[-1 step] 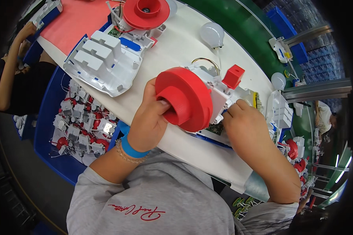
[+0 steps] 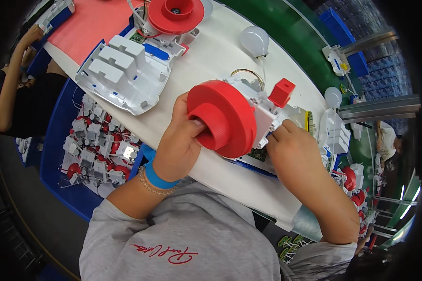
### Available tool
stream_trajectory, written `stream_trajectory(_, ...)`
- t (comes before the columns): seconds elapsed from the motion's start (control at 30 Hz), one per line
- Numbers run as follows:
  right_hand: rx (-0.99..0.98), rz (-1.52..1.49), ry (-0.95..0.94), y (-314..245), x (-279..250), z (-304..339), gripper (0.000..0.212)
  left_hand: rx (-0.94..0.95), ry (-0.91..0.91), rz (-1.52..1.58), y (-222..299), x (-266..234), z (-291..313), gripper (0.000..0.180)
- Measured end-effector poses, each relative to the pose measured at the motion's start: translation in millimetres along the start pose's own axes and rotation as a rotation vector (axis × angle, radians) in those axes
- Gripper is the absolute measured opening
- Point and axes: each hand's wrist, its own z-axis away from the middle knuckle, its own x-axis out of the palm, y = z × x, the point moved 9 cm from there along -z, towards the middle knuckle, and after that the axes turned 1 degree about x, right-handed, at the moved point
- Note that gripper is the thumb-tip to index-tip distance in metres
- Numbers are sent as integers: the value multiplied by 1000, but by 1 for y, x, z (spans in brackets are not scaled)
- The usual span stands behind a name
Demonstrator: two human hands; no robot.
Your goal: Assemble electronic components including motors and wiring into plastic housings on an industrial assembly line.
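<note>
"Why is your thumb inside the red housing (image 2: pixel 243 112)?"

"So my left hand (image 2: pixel 180 136) can grip it by its opening, probably to keep it steady over the counter (image 2: pixel 199 61), mouth toward me."

"And the right hand (image 2: pixel 293 146)?"

"Fingers curled against the white casing (image 2: pixel 266 118) behind; I can't tell whether they pinch anything. That side seems easier to reach this way."

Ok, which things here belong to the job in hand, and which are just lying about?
Job in hand:
red-and-white assembly
left hand, gripping
right hand at its edge

Seemingly lying about:
open white shell
second red round part
blue bin
</note>
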Motion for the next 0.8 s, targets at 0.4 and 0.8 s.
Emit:
stream_trajectory(0.4,-32,-60,-8,-2,5,-1,8,-13,41,103,-2,-4,1,44)
stream_trajectory(0.8,5,-123,24,4,4,6,7,11,24,79,-4,-4,3,44)
